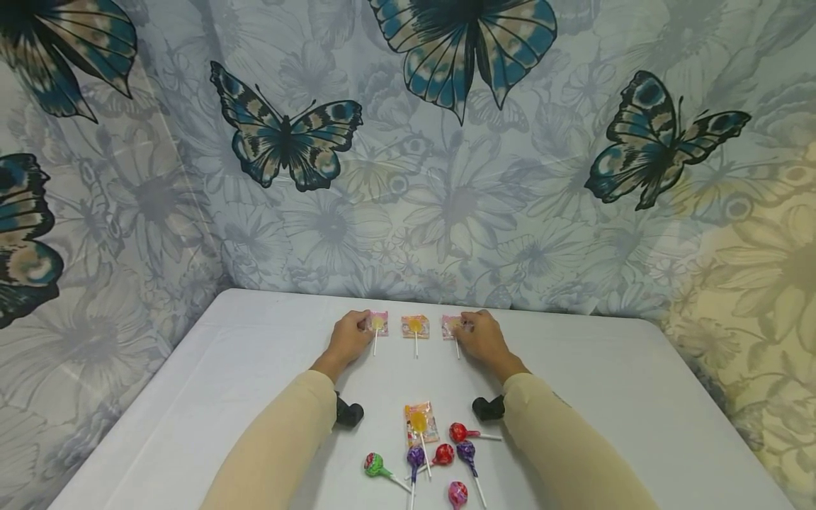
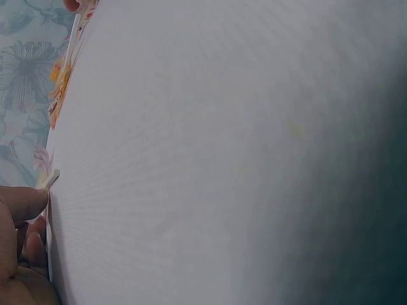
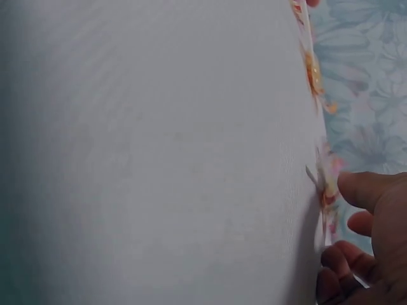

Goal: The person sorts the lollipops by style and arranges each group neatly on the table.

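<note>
At the table's far side my left hand (image 1: 349,336) pinches the edge of a lollipop in a flat pink wrapper (image 1: 379,323), its white stick pointing toward me. In the left wrist view, the thumb (image 2: 25,203) lies against that stick. My right hand (image 1: 484,340) has its thumb and fingers at the right edge of another pink-wrapped lollipop (image 1: 450,326), partly covered by the fingers. The right wrist view shows the thumb (image 3: 365,189) against this wrapper. Between the hands lies an orange-wrapped lollipop (image 1: 415,327), untouched. These three form a row.
Nearer me on the white table (image 1: 268,340) lie another orange-wrapped lollipop (image 1: 418,423) and several ball lollipops, among them a green one (image 1: 373,465), a purple one (image 1: 466,452) and a red one (image 1: 457,432). A butterfly-patterned cloth (image 1: 408,234) hangs behind the far edge.
</note>
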The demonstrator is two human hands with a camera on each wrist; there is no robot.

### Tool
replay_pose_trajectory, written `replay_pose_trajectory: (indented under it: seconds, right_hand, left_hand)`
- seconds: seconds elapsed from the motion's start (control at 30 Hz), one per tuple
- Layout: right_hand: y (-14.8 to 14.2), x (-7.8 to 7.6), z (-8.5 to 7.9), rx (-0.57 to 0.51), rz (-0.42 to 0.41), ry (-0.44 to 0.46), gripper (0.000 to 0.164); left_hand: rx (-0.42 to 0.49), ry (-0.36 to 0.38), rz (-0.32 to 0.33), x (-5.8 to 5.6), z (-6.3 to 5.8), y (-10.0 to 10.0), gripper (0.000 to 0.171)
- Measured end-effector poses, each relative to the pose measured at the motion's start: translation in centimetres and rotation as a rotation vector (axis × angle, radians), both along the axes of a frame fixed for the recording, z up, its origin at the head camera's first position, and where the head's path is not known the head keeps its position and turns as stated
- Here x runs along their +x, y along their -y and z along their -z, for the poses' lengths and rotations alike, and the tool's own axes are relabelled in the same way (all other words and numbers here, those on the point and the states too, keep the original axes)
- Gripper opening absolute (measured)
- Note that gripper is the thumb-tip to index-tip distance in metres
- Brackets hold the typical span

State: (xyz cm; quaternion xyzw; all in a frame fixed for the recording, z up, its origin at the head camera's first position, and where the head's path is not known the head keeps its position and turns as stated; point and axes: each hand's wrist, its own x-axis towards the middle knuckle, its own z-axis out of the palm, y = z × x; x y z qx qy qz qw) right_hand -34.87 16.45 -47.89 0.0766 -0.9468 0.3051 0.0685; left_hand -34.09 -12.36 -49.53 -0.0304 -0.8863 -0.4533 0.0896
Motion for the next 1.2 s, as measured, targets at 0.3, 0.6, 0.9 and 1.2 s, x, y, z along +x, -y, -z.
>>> replay_pose_trajectory:
  seconds: [0.3, 0.6, 0.9, 1.2]
  right_hand:
    - [-0.9, 0.3, -1.5, -0.03, -0.004, 0.042, 0.052]
    - [-1.8, 1.8, -4.6, -0.052, -0.04, -0.027, 0.053]
    - [-2.6, 4.7, -7.4, -0.067, -0.085, -0.156, 0.054]
    - [-2.4, 8.5, -10.3, -0.099, -0.163, -0.29, 0.052]
  left_hand:
    - [0.004, 0.002, -0.003, 0.0, 0.1, -0.1, 0.048]
    - [0.019, 0.018, 0.021, 0.1, -0.2, 0.0, 0.049]
    - [0.014, 0.024, 0.017, 0.2, -0.2, 0.0, 0.05]
    - [0.008, 0.012, 0.017, 0.0, -0.1, 0.0, 0.05]
